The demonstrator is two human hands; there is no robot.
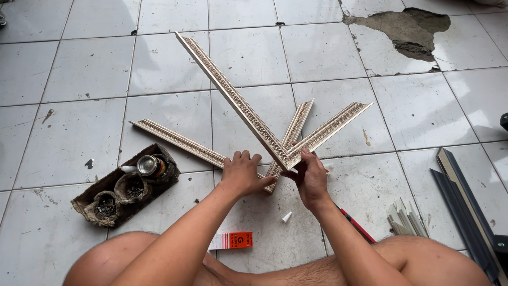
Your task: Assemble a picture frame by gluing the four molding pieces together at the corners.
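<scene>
Two ornate cream-and-gold frame moulding strips meet at a mitred corner [286,159] above the tiled floor. The long strip [233,100] runs up to the left and the shorter strip [333,127] runs up to the right. My left hand [241,172] presses on the joint from the left. My right hand [311,177] pinches the corner from the right. Under them lie two more moulding strips, one [177,140] pointing left and one [297,124] pointing up.
A dark tray [127,185] at the left holds a small can [151,165] and two cups of small metal bits. A red-and-white glue box [231,240] and a white cap [286,216] lie near my knees. Cut wedges [405,220] and dark mouldings [465,206] lie right. A broken tile [407,32] is far right.
</scene>
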